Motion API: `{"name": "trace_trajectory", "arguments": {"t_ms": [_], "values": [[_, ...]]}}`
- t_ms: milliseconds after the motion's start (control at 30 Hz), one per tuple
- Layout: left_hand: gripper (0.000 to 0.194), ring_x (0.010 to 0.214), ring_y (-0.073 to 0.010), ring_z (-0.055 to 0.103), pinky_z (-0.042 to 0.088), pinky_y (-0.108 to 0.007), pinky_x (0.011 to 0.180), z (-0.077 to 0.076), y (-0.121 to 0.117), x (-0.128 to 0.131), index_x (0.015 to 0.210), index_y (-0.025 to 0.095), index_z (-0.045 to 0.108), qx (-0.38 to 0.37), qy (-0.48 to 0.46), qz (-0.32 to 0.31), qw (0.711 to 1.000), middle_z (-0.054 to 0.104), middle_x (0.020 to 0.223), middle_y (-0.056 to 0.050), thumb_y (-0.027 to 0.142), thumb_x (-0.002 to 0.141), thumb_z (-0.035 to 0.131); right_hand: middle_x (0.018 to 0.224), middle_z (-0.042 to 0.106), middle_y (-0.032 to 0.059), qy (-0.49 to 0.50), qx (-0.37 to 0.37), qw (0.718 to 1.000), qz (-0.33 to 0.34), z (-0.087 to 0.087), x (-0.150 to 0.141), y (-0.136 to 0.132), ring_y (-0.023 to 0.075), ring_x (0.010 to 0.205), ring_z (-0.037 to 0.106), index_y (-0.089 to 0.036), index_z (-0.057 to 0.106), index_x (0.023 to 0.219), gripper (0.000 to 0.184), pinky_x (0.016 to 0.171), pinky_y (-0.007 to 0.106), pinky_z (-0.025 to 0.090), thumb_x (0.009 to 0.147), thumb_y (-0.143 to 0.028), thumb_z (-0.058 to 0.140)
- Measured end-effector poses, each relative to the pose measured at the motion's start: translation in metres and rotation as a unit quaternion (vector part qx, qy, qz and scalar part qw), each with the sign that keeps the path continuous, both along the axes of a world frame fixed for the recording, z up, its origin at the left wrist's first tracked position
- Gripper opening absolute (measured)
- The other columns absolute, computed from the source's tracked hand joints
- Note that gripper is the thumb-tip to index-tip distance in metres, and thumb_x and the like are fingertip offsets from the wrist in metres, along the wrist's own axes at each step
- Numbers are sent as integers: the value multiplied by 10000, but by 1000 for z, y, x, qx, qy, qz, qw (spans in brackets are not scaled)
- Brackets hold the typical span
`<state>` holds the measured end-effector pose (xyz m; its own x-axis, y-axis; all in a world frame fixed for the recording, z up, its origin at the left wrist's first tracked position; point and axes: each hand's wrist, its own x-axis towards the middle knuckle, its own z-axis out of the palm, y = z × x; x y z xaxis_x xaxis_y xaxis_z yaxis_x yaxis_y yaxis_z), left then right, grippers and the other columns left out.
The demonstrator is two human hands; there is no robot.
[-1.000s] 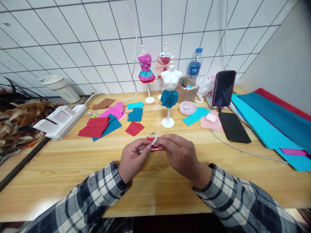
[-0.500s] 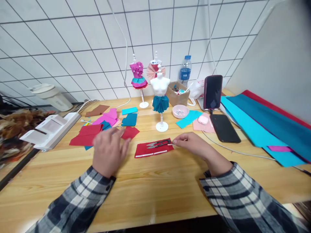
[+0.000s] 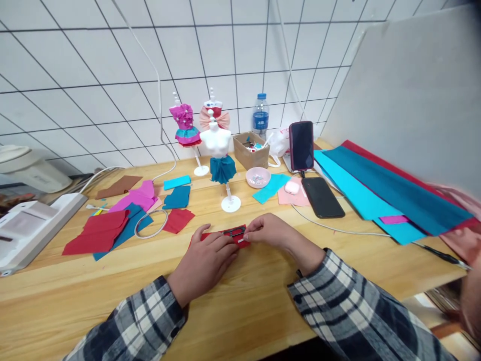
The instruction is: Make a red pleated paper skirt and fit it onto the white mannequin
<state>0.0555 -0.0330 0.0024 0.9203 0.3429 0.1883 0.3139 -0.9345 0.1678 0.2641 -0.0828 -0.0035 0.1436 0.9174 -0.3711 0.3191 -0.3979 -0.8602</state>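
Note:
My left hand (image 3: 210, 263) lies flat over a piece of red cloth (image 3: 247, 243), its fingers stretched out and covering most of it. Black-handled thread snips (image 3: 235, 232) rest on the cloth, their blades hidden under my left fingers. At the cloth's right end, my right hand (image 3: 268, 231) is closed in a pinch, thumb against forefinger, at a small white strip (image 3: 241, 240). Just behind the cloth stands a white mini dress form (image 3: 216, 140) in a teal skirt (image 3: 223, 169).
Cloth scraps, including red pieces (image 3: 97, 231), lie left beside a coiled white cable (image 3: 139, 230). Two dressed forms (image 3: 184, 120), a cardboard box (image 3: 251, 154), a pink bead dish (image 3: 258, 177) and a bottle (image 3: 260, 118) stand behind. Phones (image 3: 323, 197) and long cloths (image 3: 406, 188) are at right.
My left hand has come right and down onto the red cloth, covering the snips' blades. My right hand stays pinched at the cloth's right end. The whole view has shifted.

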Motion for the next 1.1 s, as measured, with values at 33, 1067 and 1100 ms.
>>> {"name": "trace_trajectory", "arguments": {"t_ms": [33,1067,1100], "values": [[234,1016,-188,637,213,-490,1089,0,-1,0,1100,301,663,-2,0,0,1000,720,1083,5,246,963,481,640,688,-3,-10,3,1000,-6,-1,0,-1,118,628,574,-147,751,728,114,588,216,401,674,-245,727],[265,1127,-244,589,190,-541,1063,-6,2,-8,1200,303,586,-56,33,-8,998,657,1248,-39,300,968,458,699,709,-1,-194,-45,979,-49,8,-17,-20,137,632,575,-241,752,679,131,521,248,327,686,-301,636],[266,1133,-244,588,184,-546,1064,-6,2,-8,1205,307,582,-57,36,-8,998,655,1254,-38,303,970,457,703,711,1,-201,-44,977,-46,9,-17,-20,139,631,578,-243,753,680,132,522,251,327,687,-301,635]]}}
